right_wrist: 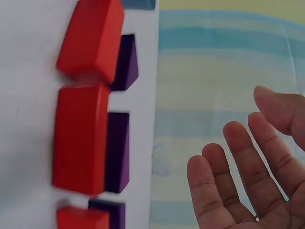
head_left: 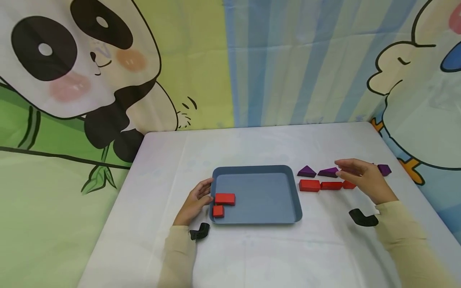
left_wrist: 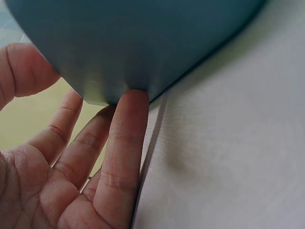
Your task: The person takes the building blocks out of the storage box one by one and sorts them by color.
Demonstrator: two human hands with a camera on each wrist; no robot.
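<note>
At the tray's left side, my left hand rests its fingertips on the outer wall of the blue-grey tray. The left wrist view has extended fingers against the tray wall, with the thumb beside its edge. Inside the tray, a red rectangular block lies above a smaller red block. My right hand hovers with relaxed fingers over the row right of the tray, holding nothing. Below it are a red block, a thinner red block and another red block, partly hidden by the hand.
Behind the red row stand purple pieces: a triangular block, a flatter wedge and another purple block at the far right. A white cloth covers the table. A printed panda curtain hangs behind it.
</note>
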